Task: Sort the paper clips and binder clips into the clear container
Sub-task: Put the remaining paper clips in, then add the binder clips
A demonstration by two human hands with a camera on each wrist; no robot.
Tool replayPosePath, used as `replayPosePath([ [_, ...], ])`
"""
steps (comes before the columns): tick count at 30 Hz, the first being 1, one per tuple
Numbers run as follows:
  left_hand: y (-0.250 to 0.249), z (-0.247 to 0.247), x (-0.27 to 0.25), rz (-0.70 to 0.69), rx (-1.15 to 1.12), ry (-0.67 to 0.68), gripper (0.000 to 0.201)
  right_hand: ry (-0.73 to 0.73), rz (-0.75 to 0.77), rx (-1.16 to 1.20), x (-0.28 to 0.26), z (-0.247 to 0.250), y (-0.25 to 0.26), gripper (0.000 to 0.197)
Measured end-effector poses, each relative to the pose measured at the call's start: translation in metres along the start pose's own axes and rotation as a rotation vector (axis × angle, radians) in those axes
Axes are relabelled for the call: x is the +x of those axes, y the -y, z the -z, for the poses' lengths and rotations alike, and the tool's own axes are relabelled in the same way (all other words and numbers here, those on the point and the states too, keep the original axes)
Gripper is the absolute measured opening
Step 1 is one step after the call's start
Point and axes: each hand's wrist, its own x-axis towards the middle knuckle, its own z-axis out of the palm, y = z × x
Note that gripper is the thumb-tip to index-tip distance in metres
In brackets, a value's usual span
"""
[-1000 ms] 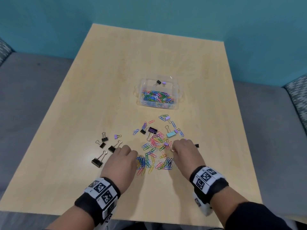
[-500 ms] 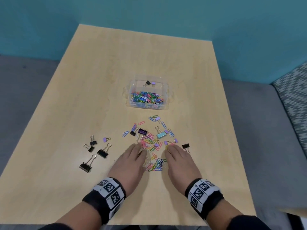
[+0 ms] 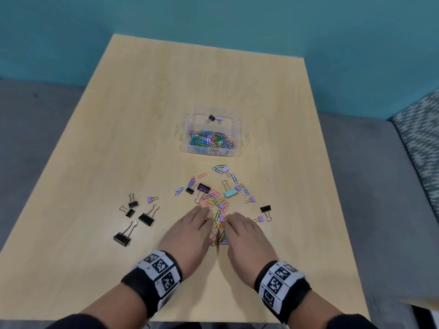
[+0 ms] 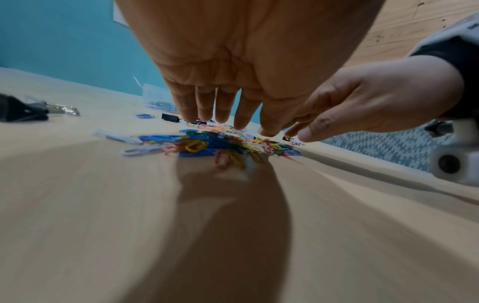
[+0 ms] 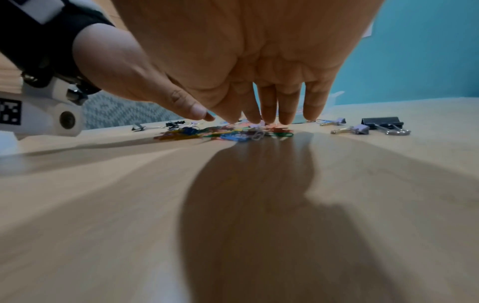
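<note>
A heap of coloured paper clips (image 3: 217, 210) lies on the wooden table (image 3: 213, 79), squeezed between my two flat hands. My left hand (image 3: 190, 231) lies palm down on the heap's left side, fingers straight. My right hand (image 3: 244, 236) mirrors it on the right, fingers straight, tips touching the clips (image 5: 249, 133). Neither hand holds anything. The clear container (image 3: 238, 129) stands further back, with many paper clips in its near half and two small binder clips (image 3: 213, 118) in its far half. A purple binder clip (image 3: 203, 187) and a light blue one (image 3: 230, 193) sit just beyond the heap.
Several black binder clips (image 3: 135, 219) and a small lilac one (image 3: 150, 199) lie left of my left hand. A black binder clip (image 3: 265, 208) and small lilac ones (image 3: 260, 219) lie to the right. Grey cushioned seats (image 3: 380, 198) flank the table; a teal wall is behind.
Both hands have flattened and slid toward each other, pushing the loose paper clips into a narrower heap between them. The camera view shifted slightly.
</note>
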Motion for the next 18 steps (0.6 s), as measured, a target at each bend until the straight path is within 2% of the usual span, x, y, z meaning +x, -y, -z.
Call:
replayPosePath([
  [4, 0.006, 0.001, 0.018, -0.009, 0.009, 0.078, 0.050, -0.051, 0.007, -0.019, 0.017, 0.007, -0.002, 0.046],
  [6, 0.004, 0.007, 0.025, -0.001, -0.006, 0.088, 0.042, -0.075, -0.066, -0.006, 0.025, 0.010, -0.005, 0.031],
  [9, 0.000, 0.021, 0.035, 0.173, -0.057, 0.037, 0.014, -0.083, -0.221, 0.073, 0.033, 0.016, -0.008, 0.009],
  [11, -0.004, 0.026, 0.044, 0.293, -0.137, 0.047, 0.015, -0.041, -0.219, 0.086, 0.038, 0.016, -0.007, 0.004],
  [13, -0.011, 0.027, 0.052, 0.293, -0.137, 0.067, 0.019, -0.026, -0.224, 0.087, 0.044, 0.017, -0.007, 0.004],
  [15, -0.018, 0.025, 0.057, 0.235, -0.101, 0.106, 0.020, -0.059, -0.298, 0.147, 0.050, 0.022, -0.011, 0.013],
  [17, -0.020, 0.022, 0.059, 0.208, -0.078, 0.144, 0.020, 0.000, -0.337, 0.203, 0.055, 0.029, -0.017, 0.028],
  [18, -0.021, 0.022, 0.059, 0.208, -0.076, 0.155, 0.020, 0.036, -0.333, 0.199, 0.057, 0.031, -0.020, 0.028],
])
